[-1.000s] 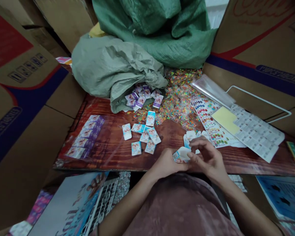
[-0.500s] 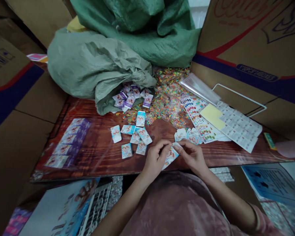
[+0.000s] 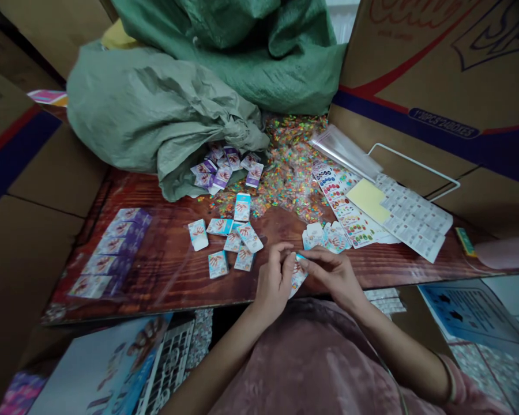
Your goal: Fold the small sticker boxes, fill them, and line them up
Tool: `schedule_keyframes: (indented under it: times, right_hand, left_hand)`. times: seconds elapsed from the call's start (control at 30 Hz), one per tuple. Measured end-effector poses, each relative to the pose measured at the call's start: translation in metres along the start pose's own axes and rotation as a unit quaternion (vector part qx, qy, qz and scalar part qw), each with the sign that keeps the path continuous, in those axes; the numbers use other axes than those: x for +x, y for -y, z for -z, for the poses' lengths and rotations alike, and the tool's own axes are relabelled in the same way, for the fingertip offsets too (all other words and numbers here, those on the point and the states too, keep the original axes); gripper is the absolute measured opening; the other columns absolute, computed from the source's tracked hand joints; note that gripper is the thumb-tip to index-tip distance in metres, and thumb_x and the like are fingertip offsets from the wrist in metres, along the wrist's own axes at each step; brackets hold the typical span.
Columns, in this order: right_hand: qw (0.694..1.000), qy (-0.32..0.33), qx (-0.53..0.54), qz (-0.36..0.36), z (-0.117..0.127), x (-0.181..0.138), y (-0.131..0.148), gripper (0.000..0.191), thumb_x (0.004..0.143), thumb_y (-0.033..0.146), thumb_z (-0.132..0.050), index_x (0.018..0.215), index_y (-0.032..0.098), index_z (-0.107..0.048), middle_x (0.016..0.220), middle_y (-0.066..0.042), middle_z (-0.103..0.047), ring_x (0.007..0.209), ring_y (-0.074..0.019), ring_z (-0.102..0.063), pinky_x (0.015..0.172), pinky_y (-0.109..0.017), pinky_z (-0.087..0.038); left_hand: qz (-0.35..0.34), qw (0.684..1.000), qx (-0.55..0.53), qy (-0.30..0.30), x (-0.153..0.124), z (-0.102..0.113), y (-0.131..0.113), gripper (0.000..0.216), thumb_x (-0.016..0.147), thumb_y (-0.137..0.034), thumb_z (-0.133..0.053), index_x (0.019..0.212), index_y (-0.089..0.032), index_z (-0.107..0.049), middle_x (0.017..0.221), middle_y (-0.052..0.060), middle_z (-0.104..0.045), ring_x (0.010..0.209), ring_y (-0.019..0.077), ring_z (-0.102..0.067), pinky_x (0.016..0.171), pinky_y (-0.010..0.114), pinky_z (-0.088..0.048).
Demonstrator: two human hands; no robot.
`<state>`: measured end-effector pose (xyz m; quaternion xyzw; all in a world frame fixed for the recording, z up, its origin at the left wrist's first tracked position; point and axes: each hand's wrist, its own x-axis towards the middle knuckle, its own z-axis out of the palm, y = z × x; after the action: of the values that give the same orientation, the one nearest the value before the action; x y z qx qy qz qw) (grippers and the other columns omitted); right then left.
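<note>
A small white and blue box [image 3: 298,280] with a hand print on it is held between my two hands at the table's front edge. My left hand [image 3: 277,274] pinches it from the left, thumb along its side. At its top end, the thumb and fingertips of my right hand [image 3: 332,272] are closed on the blue edge. Part of the box is covered by my fingers. Left of my hands lies a loose group of similar blue and white boxes [image 3: 242,207]. Several flat white cartons [image 3: 335,237] lie just beyond my right hand.
Purple boxes in clear wrap [image 3: 106,253] stand in a row at left. A grey-green sack [image 3: 155,109] spills purple boxes [image 3: 223,173]. Small colourful packets [image 3: 289,167] are heaped at the back. Printed sheets [image 3: 410,216] and clear bags [image 3: 348,151] lie right, before a large carton [image 3: 419,127].
My right fingers have shifted on the box's top, where a blue edge now shows instead of a white flap. The whole view has shifted slightly; the other boxes stay in place.
</note>
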<state>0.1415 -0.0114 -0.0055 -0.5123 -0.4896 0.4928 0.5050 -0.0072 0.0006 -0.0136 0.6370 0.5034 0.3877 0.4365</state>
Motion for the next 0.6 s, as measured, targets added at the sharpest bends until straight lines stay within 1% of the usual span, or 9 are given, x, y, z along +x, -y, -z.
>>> schedule_keyframes:
  times: [0.1, 0.17, 0.27, 0.33, 0.4, 0.5, 0.53, 0.57, 0.6]
  right_hand:
    - [0.996, -0.031, 0.049, -0.062, -0.001, 0.003, -0.003, 0.018, 0.074, 0.037, -0.074, 0.085, 0.023, -0.077, 0.075, -0.001, -0.07, 0.07, -0.0144, -0.06, 0.067, -0.028, -0.049]
    - [0.997, -0.025, 0.04, -0.058, 0.001, 0.003, -0.003, 0.018, 0.075, 0.036, -0.073, 0.085, 0.023, -0.077, 0.076, -0.002, -0.07, 0.071, -0.0145, -0.06, 0.068, -0.028, -0.048]
    - [1.0, 0.009, -0.027, 0.012, 0.004, 0.001, -0.001, 0.016, 0.082, 0.032, -0.067, 0.091, 0.023, -0.077, 0.075, -0.002, -0.067, 0.071, -0.0141, -0.058, 0.067, -0.027, -0.047]
    - [0.992, 0.042, -0.085, 0.079, 0.005, -0.003, 0.001, 0.021, 0.088, 0.03, -0.06, 0.102, 0.024, -0.074, 0.08, -0.003, -0.064, 0.074, -0.0144, -0.058, 0.069, -0.028, -0.047]
    - [0.978, 0.086, -0.136, 0.13, 0.005, -0.007, 0.002, 0.029, 0.093, 0.028, -0.052, 0.118, 0.024, -0.066, 0.091, -0.005, -0.063, 0.082, -0.015, -0.058, 0.074, -0.028, -0.047]
    - [0.954, 0.151, -0.209, 0.15, 0.008, -0.009, 0.0, 0.038, 0.097, 0.031, -0.044, 0.134, 0.025, -0.052, 0.103, -0.007, -0.06, 0.091, -0.0158, -0.058, 0.08, -0.029, -0.048]
    - [0.947, 0.15, -0.243, 0.148, 0.01, -0.007, -0.002, 0.039, 0.097, 0.033, -0.043, 0.135, 0.025, -0.05, 0.106, -0.007, -0.06, 0.094, -0.0168, -0.058, 0.082, -0.03, -0.049]
    - [0.939, 0.127, -0.287, 0.143, 0.012, -0.003, -0.005, 0.04, 0.096, 0.036, -0.044, 0.134, 0.024, -0.05, 0.108, -0.008, -0.059, 0.098, -0.0186, -0.058, 0.085, -0.032, -0.048]
    - [0.926, 0.083, -0.342, 0.133, 0.015, 0.001, -0.008, 0.043, 0.095, 0.04, -0.046, 0.134, 0.023, -0.049, 0.111, -0.01, -0.058, 0.101, -0.0216, -0.057, 0.087, -0.035, -0.048]
  left_hand:
    - [-0.01, 1.0, 0.012, 0.005, 0.0, -0.001, -0.002, 0.02, 0.096, -0.029, -0.039, 0.112, -0.021, -0.046, 0.094, 0.004, -0.068, 0.087, 0.015, -0.066, 0.073, 0.025, -0.047]
    - [-0.016, 1.0, 0.022, 0.007, 0.001, -0.001, -0.002, 0.021, 0.096, -0.029, -0.039, 0.113, -0.021, -0.046, 0.095, 0.004, -0.068, 0.088, 0.0155, -0.066, 0.073, 0.025, -0.047]
    - [-0.015, 0.999, 0.034, 0.009, 0.002, -0.001, -0.001, 0.022, 0.095, -0.029, -0.04, 0.114, -0.021, -0.047, 0.095, 0.004, -0.068, 0.088, 0.0163, -0.066, 0.074, 0.026, -0.047]
    - [-0.006, 1.0, 0.025, 0.007, 0.001, 0.0, 0.0, 0.023, 0.095, -0.031, -0.04, 0.115, -0.021, -0.047, 0.097, 0.005, -0.068, 0.091, 0.0167, -0.066, 0.077, 0.027, -0.048]
    - [0.009, 1.0, 0.001, 0.006, 0.0, 0.001, 0.002, 0.025, 0.096, -0.032, -0.04, 0.117, -0.021, -0.046, 0.099, 0.005, -0.067, 0.093, 0.0166, -0.065, 0.079, 0.027, -0.048]
    - [0.028, 0.999, -0.014, 0.003, 0.003, 0.008, 0.005, 0.027, 0.095, -0.034, -0.041, 0.119, -0.021, -0.046, 0.097, 0.004, -0.067, 0.091, 0.0159, -0.065, 0.077, 0.026, -0.049]
    - [0.031, 0.999, 0.001, -0.006, 0.007, 0.013, 0.006, 0.027, 0.095, -0.035, -0.041, 0.118, -0.021, -0.046, 0.095, 0.004, -0.066, 0.088, 0.0158, -0.065, 0.075, 0.026, -0.049]
    - [0.031, 0.999, 0.028, -0.02, 0.011, 0.019, 0.007, 0.027, 0.095, -0.036, -0.04, 0.117, -0.021, -0.048, 0.093, 0.003, -0.066, 0.084, 0.0158, -0.065, 0.073, 0.026, -0.048]
    - [0.028, 0.997, 0.066, -0.042, 0.017, 0.026, 0.007, 0.028, 0.096, -0.036, -0.038, 0.116, -0.021, -0.05, 0.091, 0.003, -0.066, 0.081, 0.0161, -0.064, 0.071, 0.026, -0.048]
